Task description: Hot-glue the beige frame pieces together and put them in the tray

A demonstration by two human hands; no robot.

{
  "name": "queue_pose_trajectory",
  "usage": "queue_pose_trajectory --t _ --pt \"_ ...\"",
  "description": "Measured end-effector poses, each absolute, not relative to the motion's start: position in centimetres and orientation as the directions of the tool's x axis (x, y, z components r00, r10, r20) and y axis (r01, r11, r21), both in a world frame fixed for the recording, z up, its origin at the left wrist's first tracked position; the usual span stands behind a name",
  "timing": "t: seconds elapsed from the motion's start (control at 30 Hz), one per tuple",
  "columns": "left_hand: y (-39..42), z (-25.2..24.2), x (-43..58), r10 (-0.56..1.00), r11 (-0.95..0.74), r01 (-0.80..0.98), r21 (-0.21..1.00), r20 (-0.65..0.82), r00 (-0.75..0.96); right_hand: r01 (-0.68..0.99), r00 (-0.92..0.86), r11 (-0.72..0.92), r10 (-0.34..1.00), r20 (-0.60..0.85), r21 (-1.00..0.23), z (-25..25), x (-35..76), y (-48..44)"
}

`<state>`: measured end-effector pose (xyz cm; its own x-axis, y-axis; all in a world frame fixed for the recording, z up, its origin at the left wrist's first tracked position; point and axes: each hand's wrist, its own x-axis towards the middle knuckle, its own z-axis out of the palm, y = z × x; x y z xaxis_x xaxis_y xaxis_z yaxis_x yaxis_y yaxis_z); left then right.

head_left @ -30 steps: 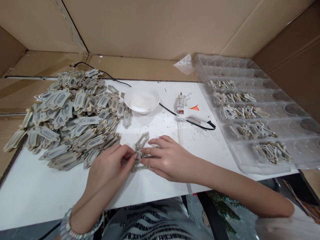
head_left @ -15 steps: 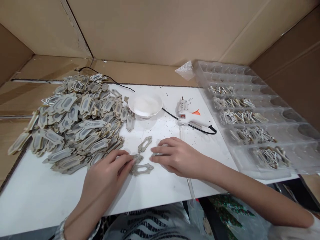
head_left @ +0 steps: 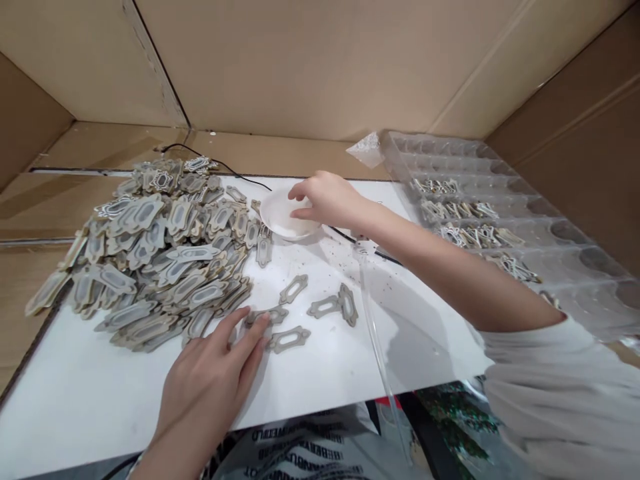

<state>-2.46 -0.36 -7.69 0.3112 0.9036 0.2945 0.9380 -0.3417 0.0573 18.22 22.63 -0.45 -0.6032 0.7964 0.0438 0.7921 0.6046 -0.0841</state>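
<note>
Small grey-beige ornamental frame pieces with oval openings lie on the white board [head_left: 320, 373]. My left hand [head_left: 215, 363] rests at the right edge of a large pile of these frames [head_left: 175, 267]. Its fingers are spread, with tips touching one flat frame piece [head_left: 274, 313]. Beside it lie a frame below [head_left: 290, 339], another above [head_left: 294, 289], and two overlapping frames [head_left: 334, 307] to the right. My right hand [head_left: 327, 200] is over the white bowl [head_left: 280, 220], thumb and fingers apart, with nothing visible between them. The bowl's contents are hard to make out.
A clear compartment tray [head_left: 565, 260] on the right holds rows of similar pieces. My right forearm hides most of the glue gun; its clear glue stick [head_left: 375, 340] sticks out toward me. A black cable [head_left: 225, 163] runs behind the bowl. Cardboard walls [head_left: 310, 73] surround the board.
My right hand has moved from the board up and away to the bowl, leaving two overlapping frames uncovered. My left hand stays by the same frame, its fingers a little more spread.
</note>
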Motion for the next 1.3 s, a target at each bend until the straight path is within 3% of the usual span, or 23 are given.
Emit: queue_pose_trajectory --t 0.17,0.37,0.9,0.97,1.13,1.3 --pt "-1.2 -7.7 -3.0 0.924 -0.305 0.929 0.209 0.302 0.235 0.756 -0.634 0.65 0.756 -0.164 0.073 -0.6 15.7 23.6" --pt "-2.0 -7.6 -3.6 0.918 -0.332 0.89 0.313 0.325 0.228 0.712 -0.67 0.696 0.713 -0.207 0.092 -0.5 15.9 22.9" --pt "-3.5 -8.0 -2.3 0.927 -0.322 0.779 0.539 0.347 0.143 0.683 -0.729 0.721 0.661 -0.178 -0.12 -0.7 20.0 19.6" --pt "-3.5 -8.2 -2.2 0.919 -0.338 0.774 0.535 0.364 0.15 0.681 -0.729 0.728 0.663 -0.171 -0.08 -0.2 20.0 19.8" --pt "-3.2 -8.5 -2.3 0.913 -0.351 0.752 0.558 0.383 0.142 0.772 -0.568 0.615 0.781 -0.258 0.163 1.4 19.0 19.8" --pt "-3.1 -8.5 -2.4 0.911 -0.349 0.737 0.579 0.394 0.122 0.803 -0.51 0.565 0.817 -0.27 0.191 1.3 17.9 19.6"
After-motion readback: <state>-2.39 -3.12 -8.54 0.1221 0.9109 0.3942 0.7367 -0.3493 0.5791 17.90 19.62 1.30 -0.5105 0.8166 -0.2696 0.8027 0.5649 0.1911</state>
